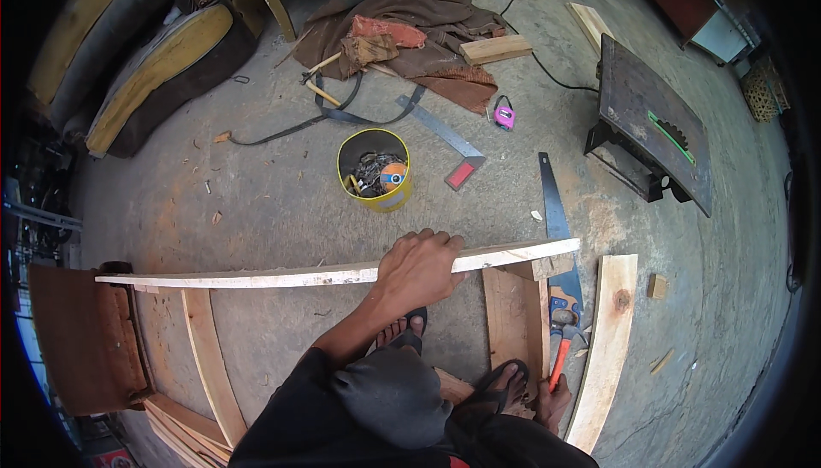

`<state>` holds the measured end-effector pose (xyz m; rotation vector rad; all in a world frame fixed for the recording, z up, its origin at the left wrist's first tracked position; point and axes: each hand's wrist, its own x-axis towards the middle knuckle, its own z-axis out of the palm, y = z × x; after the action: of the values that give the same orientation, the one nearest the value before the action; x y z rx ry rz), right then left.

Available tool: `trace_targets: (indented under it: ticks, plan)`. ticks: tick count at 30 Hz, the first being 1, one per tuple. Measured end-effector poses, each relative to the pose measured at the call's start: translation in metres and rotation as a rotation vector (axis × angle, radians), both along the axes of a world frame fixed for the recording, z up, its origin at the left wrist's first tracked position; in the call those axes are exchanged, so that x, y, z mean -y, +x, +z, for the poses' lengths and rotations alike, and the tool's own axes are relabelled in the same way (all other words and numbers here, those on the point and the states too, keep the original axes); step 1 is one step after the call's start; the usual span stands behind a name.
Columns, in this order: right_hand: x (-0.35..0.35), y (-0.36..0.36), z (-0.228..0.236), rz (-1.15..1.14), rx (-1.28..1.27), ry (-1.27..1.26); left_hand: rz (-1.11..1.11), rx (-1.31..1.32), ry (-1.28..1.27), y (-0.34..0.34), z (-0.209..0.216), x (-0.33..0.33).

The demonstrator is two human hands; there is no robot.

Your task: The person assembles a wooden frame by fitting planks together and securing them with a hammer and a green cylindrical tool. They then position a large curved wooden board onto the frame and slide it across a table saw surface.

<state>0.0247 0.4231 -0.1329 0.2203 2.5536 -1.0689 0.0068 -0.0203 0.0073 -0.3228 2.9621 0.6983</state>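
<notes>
While the left hand (419, 267) grips the long plank (333, 276), the right hand (554, 400) holds a hammer (560, 357) beside the handsaw (556, 229).

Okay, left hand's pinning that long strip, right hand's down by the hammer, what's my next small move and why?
Probably lift the hammer toward the strip's right end. Your left hand already presses the long wooden strip flat, and your right hand sits at the orange handle beside the handsaw.

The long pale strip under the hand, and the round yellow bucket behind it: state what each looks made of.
Long pale strip: bare unfinished wood, by its raw light colour and rough sawn edges; the left hand rests on it. Round yellow bucket: probably plastic or painted metal; its smooth glossy yellow wall leaves that open.
</notes>
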Motion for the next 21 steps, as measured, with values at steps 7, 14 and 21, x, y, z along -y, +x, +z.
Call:
trace_targets:
  ticks: [7, 14, 21]
  plan:
    - [-0.008, 0.007, -0.019, -0.043, -0.009, 0.016, -0.036, 0.07, 0.057, 0.0, 0.004, 0.006]
    - [0.015, 0.003, 0.01, -0.026, -0.006, 0.045, -0.092, 0.113, 0.049, -0.01, 0.008, 0.004]
    - [0.014, -0.015, 0.04, 0.014, 0.133, 0.198, 0.078, -0.09, 0.81, -0.05, 0.043, 0.05]
